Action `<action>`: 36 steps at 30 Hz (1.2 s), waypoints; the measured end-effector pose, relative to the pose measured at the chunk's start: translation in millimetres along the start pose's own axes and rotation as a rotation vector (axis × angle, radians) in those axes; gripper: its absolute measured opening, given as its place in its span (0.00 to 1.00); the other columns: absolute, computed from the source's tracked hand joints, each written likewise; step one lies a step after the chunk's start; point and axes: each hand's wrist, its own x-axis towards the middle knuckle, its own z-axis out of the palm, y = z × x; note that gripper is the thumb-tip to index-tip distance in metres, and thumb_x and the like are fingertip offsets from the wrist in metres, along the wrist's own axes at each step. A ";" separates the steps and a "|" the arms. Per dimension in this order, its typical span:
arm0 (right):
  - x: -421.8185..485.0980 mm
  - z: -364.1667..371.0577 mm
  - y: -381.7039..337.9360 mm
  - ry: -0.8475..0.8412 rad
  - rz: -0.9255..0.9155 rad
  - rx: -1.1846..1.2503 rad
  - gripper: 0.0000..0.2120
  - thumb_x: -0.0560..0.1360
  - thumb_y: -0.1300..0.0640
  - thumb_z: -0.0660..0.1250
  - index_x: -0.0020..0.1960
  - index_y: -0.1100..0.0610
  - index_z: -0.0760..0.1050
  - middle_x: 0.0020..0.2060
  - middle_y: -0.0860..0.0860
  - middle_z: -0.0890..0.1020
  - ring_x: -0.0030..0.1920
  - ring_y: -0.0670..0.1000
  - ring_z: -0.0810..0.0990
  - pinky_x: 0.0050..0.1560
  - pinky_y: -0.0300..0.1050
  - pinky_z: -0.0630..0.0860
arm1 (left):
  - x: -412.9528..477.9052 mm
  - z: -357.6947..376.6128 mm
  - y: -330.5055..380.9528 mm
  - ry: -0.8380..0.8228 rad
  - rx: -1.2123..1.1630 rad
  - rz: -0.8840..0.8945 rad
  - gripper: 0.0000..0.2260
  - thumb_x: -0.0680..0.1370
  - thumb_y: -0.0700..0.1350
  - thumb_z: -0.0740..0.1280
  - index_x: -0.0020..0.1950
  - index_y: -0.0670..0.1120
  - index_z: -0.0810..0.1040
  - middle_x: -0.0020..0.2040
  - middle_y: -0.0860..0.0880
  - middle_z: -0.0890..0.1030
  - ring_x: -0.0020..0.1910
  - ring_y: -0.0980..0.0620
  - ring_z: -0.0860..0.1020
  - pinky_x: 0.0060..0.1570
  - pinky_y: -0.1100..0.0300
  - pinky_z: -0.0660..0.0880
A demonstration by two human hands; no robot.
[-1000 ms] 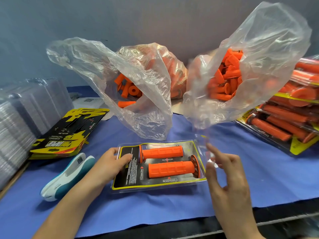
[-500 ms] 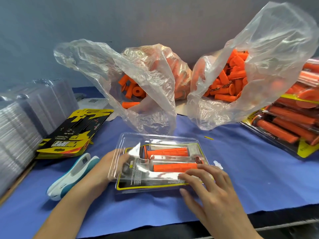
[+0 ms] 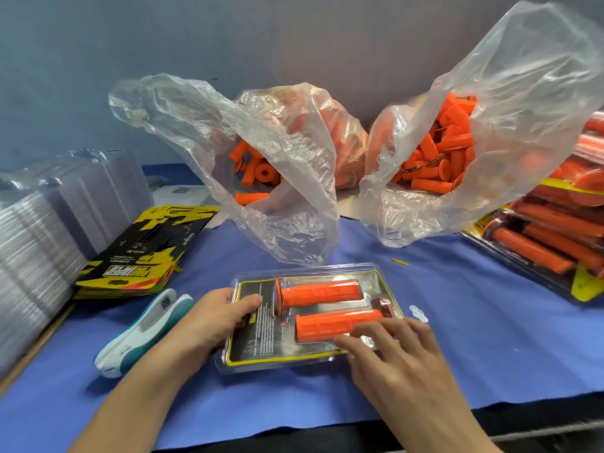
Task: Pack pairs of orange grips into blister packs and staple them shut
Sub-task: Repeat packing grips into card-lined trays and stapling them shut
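A clear blister pack [image 3: 251, 358] lies closed on the blue cloth at centre, with a black and yellow card inside. Two orange grips lie in it side by side, the upper grip [image 3: 320, 292] and the lower grip [image 3: 330, 325]. My left hand [image 3: 212, 317] holds the pack's left edge, thumb on top. My right hand [image 3: 395, 358] presses straight fingers down on the lid at the front right. A white and teal stapler [image 3: 143, 331] lies just left of my left hand.
Two clear bags of loose orange grips, the left bag [image 3: 261, 165] and the right bag [image 3: 457, 148], stand behind the pack. Finished packs [image 3: 552, 243] pile at the right. Printed cards [image 3: 143, 253] and stacked empty blisters [image 3: 42, 243] sit at the left.
The clear lid, held up by my right hand a second ago, has come down over the grips. My right hand now presses it flat; my left hand stays on the left edge.
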 end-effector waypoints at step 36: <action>21.6 11.2 12.0 -0.191 -0.152 0.284 0.13 0.71 0.63 0.66 0.48 0.46 0.81 0.39 0.46 0.76 0.35 0.51 0.72 0.37 0.44 0.72 | 96.5 16.8 96.0 -0.655 1.061 0.219 0.07 0.81 0.49 0.65 0.52 0.47 0.80 0.38 0.56 0.79 0.34 0.60 0.74 0.37 0.66 0.74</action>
